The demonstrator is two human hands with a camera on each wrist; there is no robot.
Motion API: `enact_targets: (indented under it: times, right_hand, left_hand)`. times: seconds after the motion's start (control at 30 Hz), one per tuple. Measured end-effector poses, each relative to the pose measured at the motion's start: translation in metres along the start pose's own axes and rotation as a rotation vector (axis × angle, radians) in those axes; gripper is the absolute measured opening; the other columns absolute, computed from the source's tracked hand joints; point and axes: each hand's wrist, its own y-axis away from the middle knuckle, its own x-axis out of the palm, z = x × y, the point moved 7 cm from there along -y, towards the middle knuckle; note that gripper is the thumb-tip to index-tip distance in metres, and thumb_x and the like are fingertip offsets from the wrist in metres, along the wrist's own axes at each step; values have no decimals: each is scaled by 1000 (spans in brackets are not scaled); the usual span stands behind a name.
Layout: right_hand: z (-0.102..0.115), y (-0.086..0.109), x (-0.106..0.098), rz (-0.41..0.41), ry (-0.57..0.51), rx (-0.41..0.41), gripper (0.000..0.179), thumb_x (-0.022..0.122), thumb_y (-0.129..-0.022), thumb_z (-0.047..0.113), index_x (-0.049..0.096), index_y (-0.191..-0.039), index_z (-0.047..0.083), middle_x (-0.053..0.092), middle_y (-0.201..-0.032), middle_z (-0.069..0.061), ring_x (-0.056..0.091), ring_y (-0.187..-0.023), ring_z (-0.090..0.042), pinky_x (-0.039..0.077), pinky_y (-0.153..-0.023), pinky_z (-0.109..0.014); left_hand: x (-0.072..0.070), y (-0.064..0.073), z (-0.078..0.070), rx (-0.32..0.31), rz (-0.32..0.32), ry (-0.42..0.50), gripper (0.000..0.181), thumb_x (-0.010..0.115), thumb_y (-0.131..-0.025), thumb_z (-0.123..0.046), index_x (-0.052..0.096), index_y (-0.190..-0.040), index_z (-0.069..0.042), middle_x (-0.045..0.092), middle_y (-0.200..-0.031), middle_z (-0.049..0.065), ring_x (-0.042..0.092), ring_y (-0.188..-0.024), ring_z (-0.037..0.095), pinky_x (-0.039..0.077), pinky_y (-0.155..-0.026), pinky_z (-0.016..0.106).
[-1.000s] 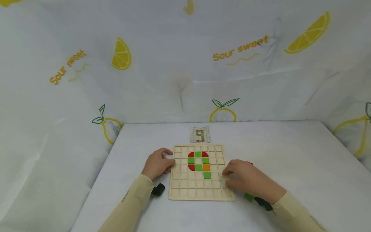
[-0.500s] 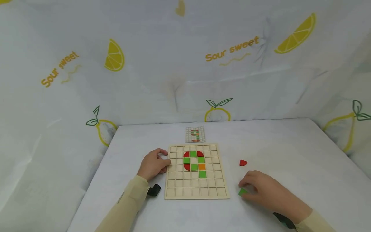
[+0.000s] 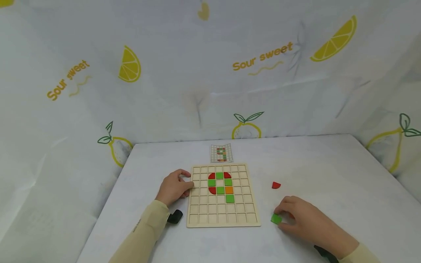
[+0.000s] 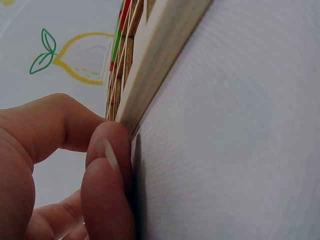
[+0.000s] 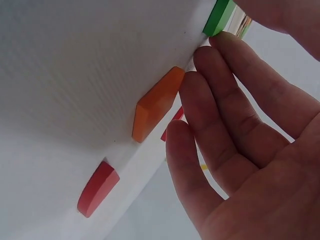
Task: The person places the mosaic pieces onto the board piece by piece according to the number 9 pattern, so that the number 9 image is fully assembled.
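In the head view a wooden grid board (image 3: 204, 218) lies on the table, with red, green and orange tiles set in a figure like a 9. At its left edge rests my left hand (image 3: 173, 187), thumb at the rim; the left wrist view shows bent fingers right against the board's side (image 4: 150, 60). To the right of the board, my right hand (image 3: 304, 219) pinches a green square tile (image 3: 276, 219) low over the table, between thumb and index finger. Its other fingers stretch beside an orange tile (image 5: 157, 105) in the right wrist view.
A printed pattern card (image 3: 213, 153) showing a similar figure lies beyond the board. A red quarter-round tile (image 3: 276, 185) lies right of the board. In the right wrist view another red tile (image 5: 97, 190) lies past the orange one. A lemon-print sheet (image 3: 164, 102) hangs behind.
My right hand has moved from the board's right edge, right and nearer, to the green square tile, uncovering the red quarter-round tile. My left hand has stayed at the board's left edge.
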Motion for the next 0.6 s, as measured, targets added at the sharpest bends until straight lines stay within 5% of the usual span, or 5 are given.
enact_targets:
  times: [0.33, 0.6]
  right_hand:
    - [1, -9, 0, 3, -25, -19, 28, 91, -81, 17, 78, -102, 32, 63, -95, 23, 51, -84, 5, 54, -77, -24]
    - [8, -24, -4, 9, -27, -77, 28, 90, -83, 17, 78, -104, 31, 66, -100, 23, 66, -97, -3, 60, -88, -33]
  left_hand:
    - [1, -2, 2, -7, 3, 17, 34, 81, -92, -24, 70, -122, -16, 72, -73, 2, 66, -58, 15, 53, -56, 27]
    - [1, 0, 1, 3, 7, 23, 34, 81, -91, -23, 70, -122, -16, 72, -73, 3, 67, -58, 15, 53, -56, 27]
